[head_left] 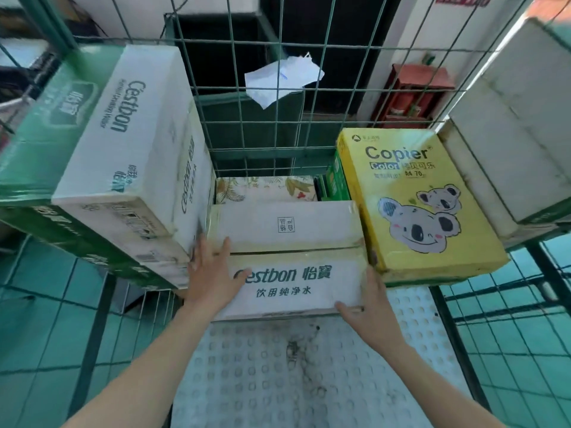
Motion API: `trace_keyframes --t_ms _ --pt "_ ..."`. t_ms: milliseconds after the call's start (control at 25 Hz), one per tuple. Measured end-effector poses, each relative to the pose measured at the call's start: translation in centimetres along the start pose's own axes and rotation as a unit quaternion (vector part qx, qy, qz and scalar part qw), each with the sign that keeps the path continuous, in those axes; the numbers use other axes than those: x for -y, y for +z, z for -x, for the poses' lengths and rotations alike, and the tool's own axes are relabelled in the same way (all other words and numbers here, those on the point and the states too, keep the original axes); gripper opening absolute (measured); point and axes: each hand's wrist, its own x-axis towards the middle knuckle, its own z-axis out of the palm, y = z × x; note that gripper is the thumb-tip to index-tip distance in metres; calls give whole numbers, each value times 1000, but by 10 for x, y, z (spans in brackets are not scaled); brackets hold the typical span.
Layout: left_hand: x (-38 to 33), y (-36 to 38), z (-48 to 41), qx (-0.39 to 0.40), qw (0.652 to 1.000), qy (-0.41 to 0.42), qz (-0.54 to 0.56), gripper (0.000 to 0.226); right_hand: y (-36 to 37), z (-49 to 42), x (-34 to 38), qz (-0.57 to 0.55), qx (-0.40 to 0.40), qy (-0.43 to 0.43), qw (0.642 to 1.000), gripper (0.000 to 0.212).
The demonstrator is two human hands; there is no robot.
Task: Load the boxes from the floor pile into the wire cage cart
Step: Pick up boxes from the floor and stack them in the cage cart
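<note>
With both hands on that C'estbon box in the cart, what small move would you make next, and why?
Probably slide the C'estbon box a little further back. Both the left hand and right hand hold its near corners, and it sits between the left stack and the yellow Copier box, whose front edges lie about level with it.

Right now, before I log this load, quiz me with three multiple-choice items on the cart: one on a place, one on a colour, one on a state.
1. The Cestbon box under both hands sits:
A. between the big Cestbon stack and the Copier box
B. on top of the Copier box
C. outside the cage

2. The Copier box is:
A. red
B. yellow
C. blue

3. The left hand and right hand are:
A. empty, hanging free
B. both on the Cestbon box
C. tearing the paper slip

Answers: A, it fills the gap between them; B, yellow with koalas; B, one hand at each near corner.
</note>
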Motion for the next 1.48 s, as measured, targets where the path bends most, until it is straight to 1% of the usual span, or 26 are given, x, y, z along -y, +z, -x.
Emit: trace_keyframes --t_ms 40,120,200,280,440,600,760,960,1080,1240,1480 --pt "-3 4 9 35 998 28 -52 107 2 5 3 71 2 -23 997 110" --pt "-9 13 24 103 981 78 -144 125 9 7 11 207 26 -53 977 109" --pt "-7 21 26 122 968 88 -201 136 15 2 21 249 32 -50 967 101" --pt "-6 23 18 100 968 80 -214 136 13 -12 31 249 35 -46 967 95" --pt "-13 22 -1 36 972 65 -221 123 -1 -47 44 281 44 -56 957 92" --pt "-26 16 -29 32 972 50 -228 118 1 -76 56 328 36 -51 943 89" --pt "-32 13 -62 40 975 45 -213 121 1 -104 62 338 33 -51 939 87" --pt "-34 5 -101 37 974 51 -216 123 -1 -142 64 302 26 -59 951 87" --pt "-38 -3 -124 24 976 53 -211 122 -4 -168 69 290 21 -65 955 89" --pt "-44 -11 -149 6 979 36 -202 118 -10 -202 80 287 10 -70 955 91" --pt "-52 -30 -185 6 976 39 -212 116 -13 -235 91 274 -4 -74 959 92"
